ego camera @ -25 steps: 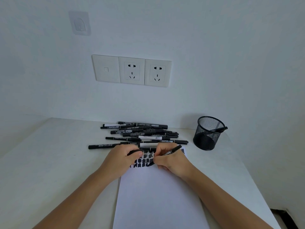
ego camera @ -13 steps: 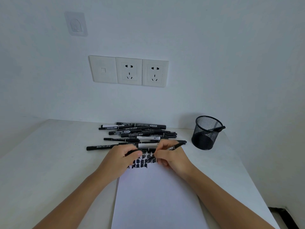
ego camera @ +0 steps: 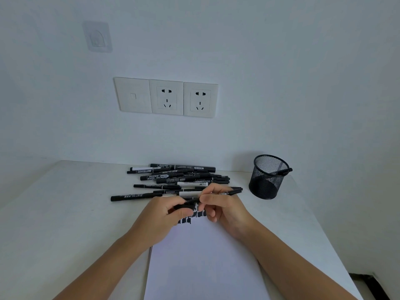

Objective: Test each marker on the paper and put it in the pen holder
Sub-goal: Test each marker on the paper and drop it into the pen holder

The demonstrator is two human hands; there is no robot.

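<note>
My right hand (ego camera: 218, 207) grips a black marker (ego camera: 232, 192) whose rear end points right toward the holder. My left hand (ego camera: 164, 215) pinches a black cap (ego camera: 184, 206) right at the marker's tip, just above the top of the white paper (ego camera: 203, 263). Black test strokes (ego camera: 194, 215) show on the paper between my hands. A pile of several black markers (ego camera: 179, 177) lies behind my hands. The black mesh pen holder (ego camera: 267, 177) stands at the right with one marker (ego camera: 283, 171) leaning in it.
The white table (ego camera: 65, 213) meets a wall with a switch and two sockets (ego camera: 166, 97). One long marker (ego camera: 134, 196) lies apart at the pile's left. The table's right edge drops off near the holder.
My right hand lifted the marker off the paper and turned it flatter. Both hands came together, and the cap in my left hand now meets the marker's tip.
</note>
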